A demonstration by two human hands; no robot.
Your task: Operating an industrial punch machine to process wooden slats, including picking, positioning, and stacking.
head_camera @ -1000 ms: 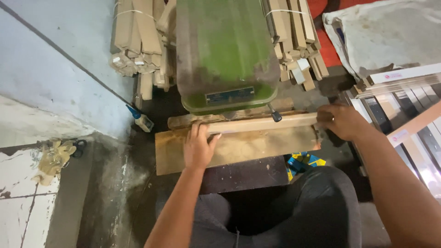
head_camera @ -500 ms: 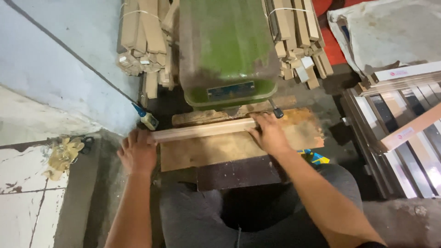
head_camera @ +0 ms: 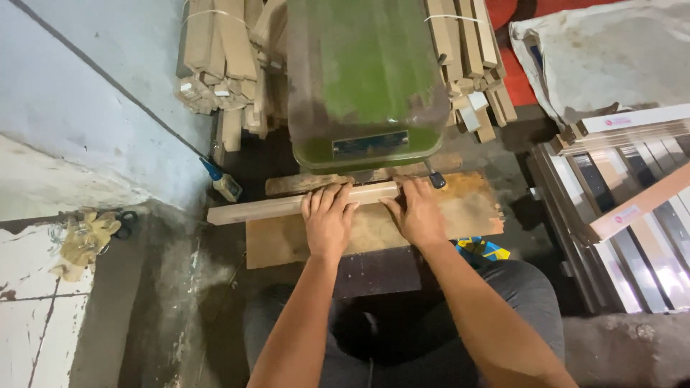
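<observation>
Landmark: the green machine [head_camera: 366,79], upright at top centre; every place below is told from it.
Rag: a crumpled yellowish cloth [head_camera: 83,241] lies far to the machine's left, on the floor by the white tiles, out of the way.
Left bundle: tied wooden sticks [head_camera: 219,61] are stacked against the machine's left side, near at hand.
Bottle: a small blue-capped bottle [head_camera: 223,181] leans below the left bundle, at the machine's lower left.
Wooden strip: a long pale strip [head_camera: 273,208] lies flat across the board just in front of the machine's base, its left end jutting well past the board, its right end under the hands.
Board: a worn brown work board [head_camera: 467,212] sits directly below the machine and bears the strip.
Left hand: the left hand [head_camera: 327,223] lies palm down, fingers spread flat over the strip, pressing rather than gripping; likely to keep it from shifting.
Right hand: the right hand [head_camera: 417,215] lies just beside it, flat on the strip's right end, fingers extended toward the machine's base; nothing is clasped.
Plate: a dark rectangular plate [head_camera: 370,144] is fixed low on the machine's front.
Right bundle: more tied sticks [head_camera: 471,54] lean at the machine's right.
Sack: a grey-white sack [head_camera: 604,50] lies to the far upper right.
Mouldings: long framing lengths [head_camera: 632,208] with small white-and-red labels are stacked to the right.
</observation>
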